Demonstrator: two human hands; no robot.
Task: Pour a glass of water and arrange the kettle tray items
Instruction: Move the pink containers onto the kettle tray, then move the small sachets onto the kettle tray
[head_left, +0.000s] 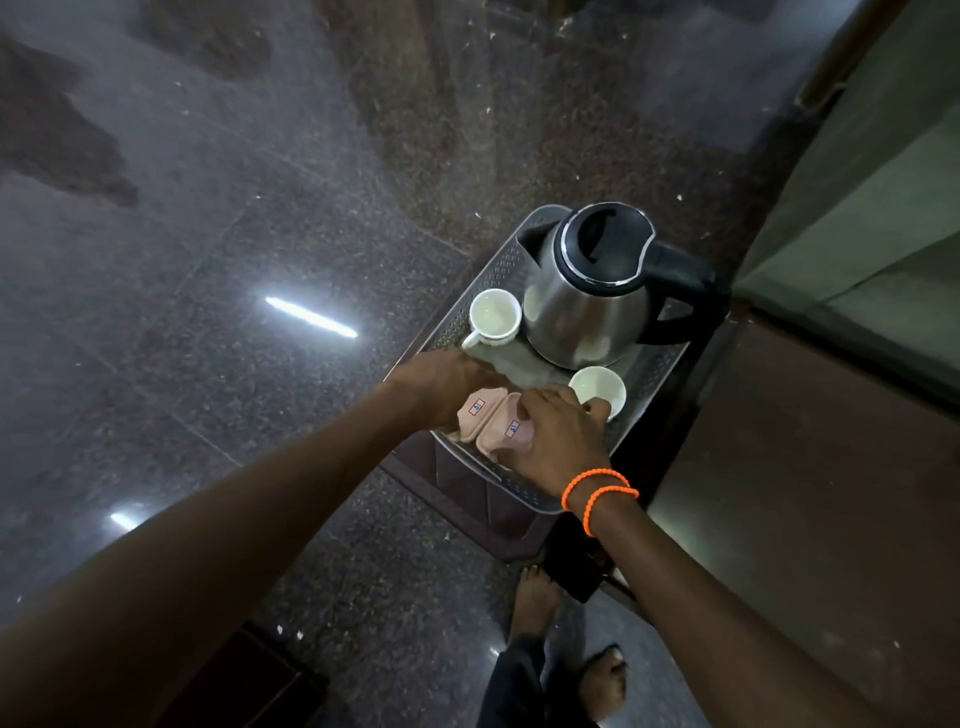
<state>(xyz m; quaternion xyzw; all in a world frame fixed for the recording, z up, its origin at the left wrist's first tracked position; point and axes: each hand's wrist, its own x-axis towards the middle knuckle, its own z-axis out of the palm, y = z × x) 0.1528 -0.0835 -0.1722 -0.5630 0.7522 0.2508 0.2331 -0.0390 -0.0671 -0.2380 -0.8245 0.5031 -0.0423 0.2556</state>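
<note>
A steel electric kettle (582, 306) with a black lid and handle stands at the far end of a grey perforated tray (488, 275). One white cup (494, 317) sits left of the kettle, another white cup (600, 387) at the right near the kettle's base. Two pink sachets (493, 423) with small labels lie at the near end of the tray. My left hand (441, 384) rests on the left sachet's far side, fingers hidden. My right hand (558, 441) covers the right sachet, its fingertips touching the near cup. A pale cloth lies under the kettle.
The tray sits on a small dark brown stool (467, 499) over a polished speckled granite floor (234, 260). A dark wooden panel and green wall (857, 208) rise at the right. My bare feet (535, 597) stand just below the stool.
</note>
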